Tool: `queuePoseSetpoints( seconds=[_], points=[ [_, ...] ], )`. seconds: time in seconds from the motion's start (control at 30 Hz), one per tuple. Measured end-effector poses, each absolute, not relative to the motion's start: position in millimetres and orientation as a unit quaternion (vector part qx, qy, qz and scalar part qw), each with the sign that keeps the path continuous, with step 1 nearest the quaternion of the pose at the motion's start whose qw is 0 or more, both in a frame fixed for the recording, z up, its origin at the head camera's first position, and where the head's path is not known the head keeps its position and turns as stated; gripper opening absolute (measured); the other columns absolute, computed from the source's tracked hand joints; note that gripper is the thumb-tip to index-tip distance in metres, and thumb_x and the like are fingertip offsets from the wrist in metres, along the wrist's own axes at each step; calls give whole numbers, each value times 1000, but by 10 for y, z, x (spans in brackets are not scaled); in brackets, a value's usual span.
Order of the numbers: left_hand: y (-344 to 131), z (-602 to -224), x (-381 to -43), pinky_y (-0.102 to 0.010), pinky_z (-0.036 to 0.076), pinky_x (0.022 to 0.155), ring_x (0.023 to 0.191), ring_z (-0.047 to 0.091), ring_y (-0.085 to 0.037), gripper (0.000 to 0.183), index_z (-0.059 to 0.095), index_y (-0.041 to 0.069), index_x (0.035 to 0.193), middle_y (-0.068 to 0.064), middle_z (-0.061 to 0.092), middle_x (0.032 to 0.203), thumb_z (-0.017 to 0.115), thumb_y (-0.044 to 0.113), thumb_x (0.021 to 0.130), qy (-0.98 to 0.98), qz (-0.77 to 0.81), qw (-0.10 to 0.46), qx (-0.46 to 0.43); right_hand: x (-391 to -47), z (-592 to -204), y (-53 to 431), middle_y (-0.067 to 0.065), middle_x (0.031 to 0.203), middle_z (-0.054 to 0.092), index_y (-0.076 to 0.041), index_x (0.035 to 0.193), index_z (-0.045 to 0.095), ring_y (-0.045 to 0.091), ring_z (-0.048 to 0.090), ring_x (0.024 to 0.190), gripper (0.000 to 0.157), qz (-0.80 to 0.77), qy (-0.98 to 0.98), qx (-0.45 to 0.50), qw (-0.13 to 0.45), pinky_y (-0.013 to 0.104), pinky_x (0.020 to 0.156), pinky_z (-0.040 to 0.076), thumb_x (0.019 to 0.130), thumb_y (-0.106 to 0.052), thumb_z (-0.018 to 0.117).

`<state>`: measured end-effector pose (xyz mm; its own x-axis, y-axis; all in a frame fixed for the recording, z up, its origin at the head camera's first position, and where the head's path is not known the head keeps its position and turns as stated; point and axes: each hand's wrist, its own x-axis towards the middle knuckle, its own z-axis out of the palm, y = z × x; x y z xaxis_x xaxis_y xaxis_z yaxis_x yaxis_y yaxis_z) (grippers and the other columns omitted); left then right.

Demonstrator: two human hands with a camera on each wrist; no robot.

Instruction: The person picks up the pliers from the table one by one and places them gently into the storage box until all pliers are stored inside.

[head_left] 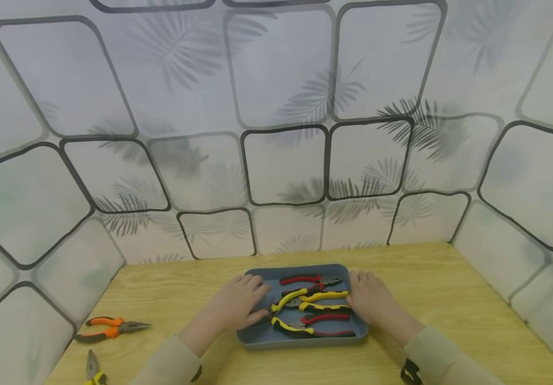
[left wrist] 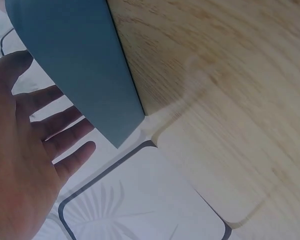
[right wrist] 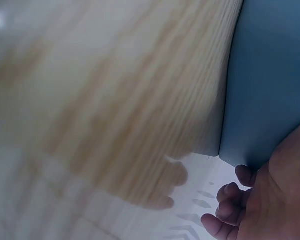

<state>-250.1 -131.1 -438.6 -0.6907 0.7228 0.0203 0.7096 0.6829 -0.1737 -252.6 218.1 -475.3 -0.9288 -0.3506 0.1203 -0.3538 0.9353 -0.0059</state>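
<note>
A blue-grey tray (head_left: pixel 305 343) lies on the wooden table with several pliers in it. Red-and-black pliers (head_left: pixel 300 278) lie along its far side. Below them, yellow-and-black pliers (head_left: pixel 324 308) and others with red or yellow handles overlap. My left hand (head_left: pixel 238 305) rests over the tray's left rim, fingers extended and thumb reaching inside. At the right rim, my right hand (head_left: pixel 373 299) touches the tray. In the right wrist view its fingers (right wrist: pixel 227 210) bend loosely beside the tray's outer wall (right wrist: pixel 267 75); its thumb is hard to make out there.
Orange-and-black needle-nose pliers (head_left: pixel 113 328) lie on the table (head_left: pixel 170 289) to the left. Yellow-handled pliers (head_left: pixel 93 366) are partly cut off at the lower left. A patterned white covering (head_left: pixel 286 166) rises behind the table and along both sides.
</note>
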Motion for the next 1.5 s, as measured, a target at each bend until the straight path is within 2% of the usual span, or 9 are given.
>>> queuePoseSetpoints(
  seconds=[0.6,0.8,1.3,1.5],
  points=[
    [-1452,-4342,-2468,-50,50,113,133,60,-30,55,60,11,147,-11,62,140,63,46,104,-928,66,48,-364,-2507,-4750,2188,18,88,54,6,108,52,31,50,79,24,13,-981,185,59,47,70,50,101,-16,60],
    [-1542,-4327,-2452,-53,49,113,134,59,-34,54,60,7,145,-15,62,141,66,42,104,-935,43,47,-350,-2501,-4747,2182,18,89,56,5,110,53,32,53,81,26,13,-982,178,55,48,72,52,101,-18,61],
    [-1773,-4297,-2409,-57,49,113,128,61,-38,53,61,3,142,-20,62,136,67,37,102,-945,9,70,-320,-2508,-4729,2181,16,86,53,4,106,52,30,50,77,23,18,-982,177,59,45,68,49,101,-17,60],
    [-1883,-4312,-2375,-57,51,111,126,62,-38,52,61,2,141,-19,63,133,65,38,103,-948,15,79,-309,-2502,-4723,2181,18,88,56,6,109,53,31,54,80,25,16,-982,178,60,47,70,52,101,-17,60]
  ],
)
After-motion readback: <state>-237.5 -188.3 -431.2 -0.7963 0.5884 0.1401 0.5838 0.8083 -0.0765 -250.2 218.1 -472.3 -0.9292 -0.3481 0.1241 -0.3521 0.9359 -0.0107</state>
